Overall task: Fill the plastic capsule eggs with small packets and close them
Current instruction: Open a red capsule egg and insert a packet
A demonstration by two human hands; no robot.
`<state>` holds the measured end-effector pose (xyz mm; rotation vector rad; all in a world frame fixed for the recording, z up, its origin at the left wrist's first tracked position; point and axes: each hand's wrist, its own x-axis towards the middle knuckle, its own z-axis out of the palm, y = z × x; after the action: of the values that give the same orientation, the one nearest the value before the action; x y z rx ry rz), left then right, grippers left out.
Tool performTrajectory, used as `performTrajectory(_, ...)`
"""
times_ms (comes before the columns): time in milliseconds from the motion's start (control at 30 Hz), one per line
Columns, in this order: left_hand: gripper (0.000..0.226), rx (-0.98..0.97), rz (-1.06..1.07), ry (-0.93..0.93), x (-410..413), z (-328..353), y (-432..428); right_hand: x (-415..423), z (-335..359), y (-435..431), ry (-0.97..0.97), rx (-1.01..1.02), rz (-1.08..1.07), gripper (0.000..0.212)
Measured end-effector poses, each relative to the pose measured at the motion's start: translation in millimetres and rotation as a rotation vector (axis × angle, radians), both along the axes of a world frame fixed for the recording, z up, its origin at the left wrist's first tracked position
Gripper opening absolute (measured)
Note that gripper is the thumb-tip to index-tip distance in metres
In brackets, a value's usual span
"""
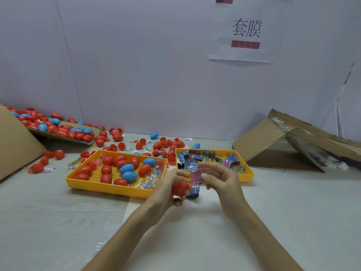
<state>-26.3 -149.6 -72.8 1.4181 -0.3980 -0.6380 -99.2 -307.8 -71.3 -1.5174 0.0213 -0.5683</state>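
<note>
Two yellow trays sit side by side on the table (273,212), just beyond the hands. The left tray (101,185) holds closed red and blue eggs with a few bright scraps along its right side; the right tray (249,176) is heaped with small printed packets. Farther left, loose eggs (162,145) lie scattered across the table and pile onto a flat cardboard sheet (64,136). A collapsed cardboard box (273,141) leans at the far right, and a paper sign (248,30) hangs on the wall.

Near the trays' front rims, the left hand (166,190) curls round a red egg (180,188), whose long axis runs roughly left to right (open or closed, the fingers hide it). The right hand (222,182) pinches a pink packet (196,176) between thumb and forefinger, held nearly upright just above the egg's right end. A blue-printed piece (193,192) shows just below it, too blurred to identify.
</note>
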Motion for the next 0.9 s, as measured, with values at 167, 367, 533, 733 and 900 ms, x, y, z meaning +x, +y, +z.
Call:
performTrajectory(167,0.017,-0.188,0.020,0.054,2.7,2.4,1.7,-0.5,1.6,-5.0,0.005,0.064,-0.008,0.036)
performTrajectory(367,0.021,-0.228,-0.038,0.021,-0.6,0.6,3.4,-0.6,2.0,-3.1,0.042,0.121,0.043,0.034)
performTrajectory(533,0.031,-0.227,-0.053,0.050,-1.4,-0.5,3.7,-2.2,3.2,0.2,0.078,0.086,0.092,0.035)
performTrajectory(733,0.032,-0.147,-0.036,0.064,-1.7,-1.4,2.7,-2.7,3.8,1.7,0.092,0.078,0.097,0.034)
performTrajectory(900,0.026,-0.161,0.071,-0.006,0.2,-1.6,3.5,-0.8,2.3,-0.3,0.079,0.099,0.080,0.035)
